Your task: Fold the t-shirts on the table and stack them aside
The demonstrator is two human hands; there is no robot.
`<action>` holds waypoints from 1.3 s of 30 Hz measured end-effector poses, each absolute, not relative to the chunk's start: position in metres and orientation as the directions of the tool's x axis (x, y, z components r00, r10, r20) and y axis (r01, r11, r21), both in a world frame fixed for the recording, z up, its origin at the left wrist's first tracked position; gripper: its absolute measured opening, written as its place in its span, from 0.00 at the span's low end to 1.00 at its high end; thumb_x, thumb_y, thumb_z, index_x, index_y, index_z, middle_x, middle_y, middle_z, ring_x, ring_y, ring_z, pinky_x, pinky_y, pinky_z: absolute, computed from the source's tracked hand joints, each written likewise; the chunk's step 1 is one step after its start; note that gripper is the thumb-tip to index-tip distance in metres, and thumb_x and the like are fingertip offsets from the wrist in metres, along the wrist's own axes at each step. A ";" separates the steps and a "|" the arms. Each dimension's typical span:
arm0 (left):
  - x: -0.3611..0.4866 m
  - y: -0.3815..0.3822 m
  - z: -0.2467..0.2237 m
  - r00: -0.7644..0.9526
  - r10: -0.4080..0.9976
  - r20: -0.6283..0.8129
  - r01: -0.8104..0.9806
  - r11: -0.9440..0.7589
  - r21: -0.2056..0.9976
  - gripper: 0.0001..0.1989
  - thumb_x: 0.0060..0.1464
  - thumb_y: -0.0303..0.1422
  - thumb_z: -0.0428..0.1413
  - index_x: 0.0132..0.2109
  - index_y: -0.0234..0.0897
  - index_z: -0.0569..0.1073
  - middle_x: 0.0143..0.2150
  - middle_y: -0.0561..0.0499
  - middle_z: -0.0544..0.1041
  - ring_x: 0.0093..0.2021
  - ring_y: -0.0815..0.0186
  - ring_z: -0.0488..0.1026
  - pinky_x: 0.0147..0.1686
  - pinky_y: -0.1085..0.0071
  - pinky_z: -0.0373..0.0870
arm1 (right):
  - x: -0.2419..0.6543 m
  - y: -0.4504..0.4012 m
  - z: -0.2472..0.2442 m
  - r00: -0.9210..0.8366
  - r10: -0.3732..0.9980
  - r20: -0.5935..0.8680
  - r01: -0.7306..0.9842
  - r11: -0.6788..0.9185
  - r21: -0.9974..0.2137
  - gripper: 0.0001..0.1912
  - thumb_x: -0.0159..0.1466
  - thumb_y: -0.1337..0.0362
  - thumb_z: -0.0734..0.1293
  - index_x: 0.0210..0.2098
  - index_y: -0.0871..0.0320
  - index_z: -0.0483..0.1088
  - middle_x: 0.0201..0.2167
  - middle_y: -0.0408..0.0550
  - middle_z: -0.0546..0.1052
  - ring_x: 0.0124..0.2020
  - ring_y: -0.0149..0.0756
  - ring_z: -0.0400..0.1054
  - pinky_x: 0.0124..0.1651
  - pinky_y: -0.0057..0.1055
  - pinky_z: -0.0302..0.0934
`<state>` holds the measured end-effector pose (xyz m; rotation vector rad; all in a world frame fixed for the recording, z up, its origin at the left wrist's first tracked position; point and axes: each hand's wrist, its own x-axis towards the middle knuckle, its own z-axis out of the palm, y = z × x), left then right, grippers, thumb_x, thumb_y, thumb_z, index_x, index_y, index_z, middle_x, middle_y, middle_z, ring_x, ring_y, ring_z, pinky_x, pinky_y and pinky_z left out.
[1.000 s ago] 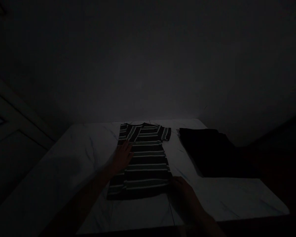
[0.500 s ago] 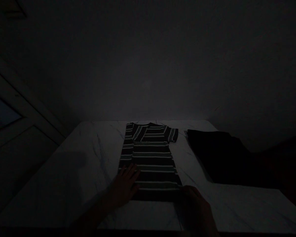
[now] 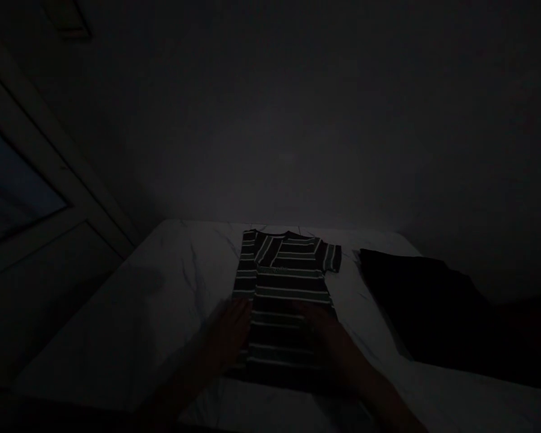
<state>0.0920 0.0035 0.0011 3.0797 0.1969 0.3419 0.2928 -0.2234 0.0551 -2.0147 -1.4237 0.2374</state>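
Striped T-shirt [image 3: 284, 288] lies flat on marble table [image 3: 162, 288], long axis pointing away from person, collar [image 3: 285, 234] at far end, hem toward body. Left hand [image 3: 228, 331] is on shirt's lower left edge; right hand [image 3: 329, 337] is on lower right part, more inward. Both seem open and flat, no pinch visible, but light is poor. Both hands are well apart from collar. Dark cloth [image 3: 419, 300] lies just right of shirt.
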 end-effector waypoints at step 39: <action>0.018 -0.009 -0.049 0.983 -0.041 0.179 -0.025 -0.996 -0.091 0.31 0.70 0.44 0.45 0.74 0.55 0.42 0.69 0.53 0.64 0.65 0.60 0.68 0.64 0.58 0.60 | 0.353 -0.011 0.025 0.093 0.989 0.113 0.987 -0.076 -0.143 0.40 0.72 0.45 0.57 0.74 0.63 0.45 0.75 0.60 0.45 0.75 0.52 0.36 0.73 0.56 0.35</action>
